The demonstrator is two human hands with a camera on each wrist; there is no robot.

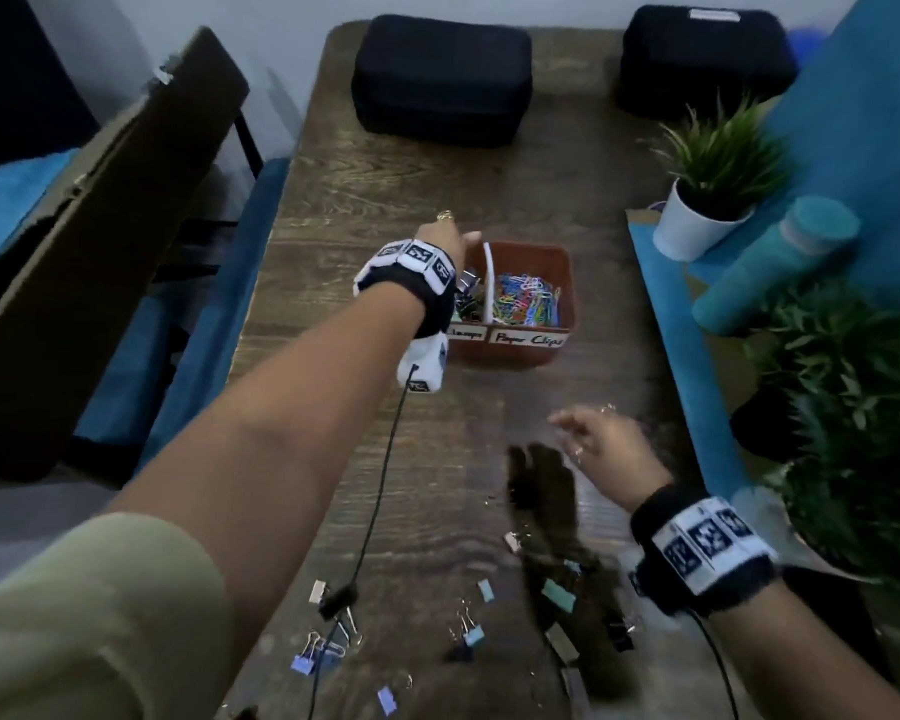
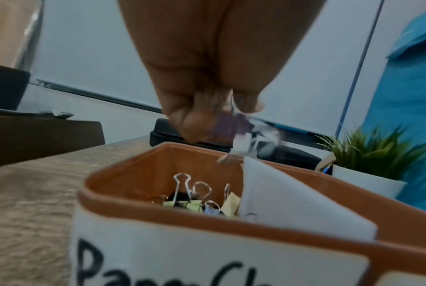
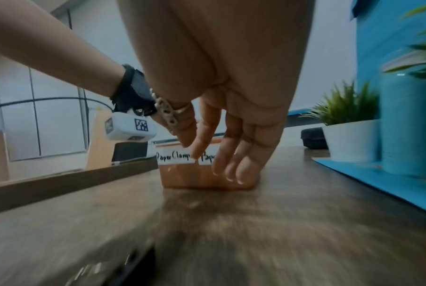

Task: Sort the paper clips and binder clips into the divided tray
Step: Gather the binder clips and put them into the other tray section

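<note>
An orange-brown tray point(image 1: 510, 354) split by a white divider point(image 2: 280, 197) stands mid-table. Its left compartment holds binder clips point(image 2: 190, 199); coloured paper clips point(image 1: 528, 298) fill the right one. My left hand point(image 1: 458, 236) hangs over the left compartment, and its curled fingers point(image 2: 190, 120) pinch a blurred purple binder clip point(image 2: 231, 123). My right hand point(image 1: 588, 433) hovers low over the table in front of the tray, with straight fingers point(image 3: 246, 168) holding nothing. Several loose binder clips point(image 1: 468, 636) lie near the front edge.
Two black cases point(image 1: 442, 80) point(image 1: 702, 59) sit at the far end. On the right, a blue mat point(image 1: 666, 314) carries a potted plant point(image 1: 707, 200) and a lying teal bottle point(image 1: 780, 262). A bigger plant point(image 1: 863, 407) crowds the right side. A cardboard panel point(image 1: 100, 226) leans at the left.
</note>
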